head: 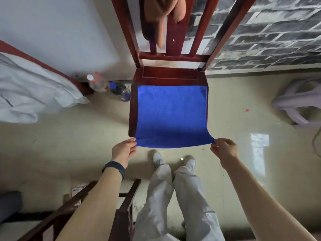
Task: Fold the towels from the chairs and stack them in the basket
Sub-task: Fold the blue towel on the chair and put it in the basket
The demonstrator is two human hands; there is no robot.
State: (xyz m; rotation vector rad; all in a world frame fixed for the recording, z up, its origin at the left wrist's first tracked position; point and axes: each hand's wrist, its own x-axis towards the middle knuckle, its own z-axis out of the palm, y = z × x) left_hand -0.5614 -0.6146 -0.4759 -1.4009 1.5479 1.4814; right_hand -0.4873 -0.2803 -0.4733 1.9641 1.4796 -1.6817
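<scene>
On the seat of a dark red wooden chair, seen from the head camera, a blue towel lies spread flat, its far edge straight across the seat and its near edge drawn past the front of the seat toward the person. The left hand pinches the near left corner of the towel, its grip pressed together on the cloth; a dark band circles that wrist. The right hand pinches the near right corner in the same way, grip closed on the fabric. Between the 2 hands the towel's near edge hangs in a shallow curve above the pale tiled floor.

Over the chair's slatted back, a tan towel is draped, one end hanging down between the slats. Beside the chair's left side, 2 plastic bottles lie on the floor near the white wall. At the left edge, white bedding spills over a red-trimmed bed. At the right edge stands a pale lilac basket, well apart from the chair. Below, the person's light trousers and white shoes show, and part of a second dark wooden chair sits by the left forearm.
</scene>
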